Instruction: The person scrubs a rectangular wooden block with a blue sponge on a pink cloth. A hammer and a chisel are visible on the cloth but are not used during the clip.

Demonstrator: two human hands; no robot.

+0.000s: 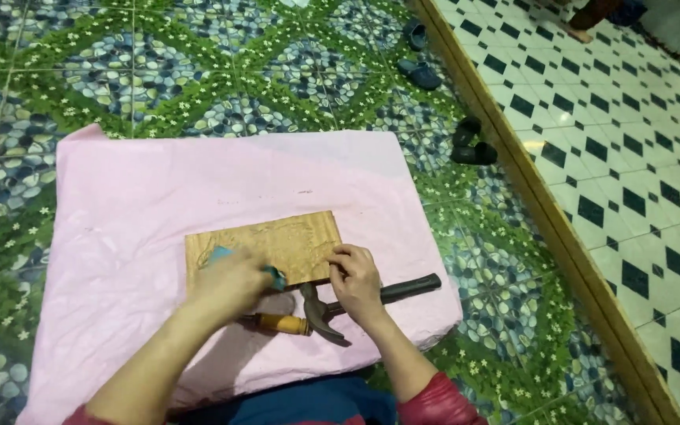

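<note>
A small carved wooden board [285, 240] lies on a pink cloth-covered table [143, 197]. My left hand [226, 285] rests on the board's near left part, closed around a teal piece [275, 275] that looks like a cloth or pad. My right hand [353, 282] presses its fingers on the board's near right corner. A claw hammer with a dark handle [407, 288] lies just in front of the board, under my right hand. Beside it lies a tool with an orange wooden handle [285, 323].
The floor under the table has green and blue pebble-pattern tiles [222, 71]. Blue slippers [419, 73] and dark slippers [470, 142] lie at the upper right. A wooden sill [545, 205] divides off a white floor with black diamonds [631, 157].
</note>
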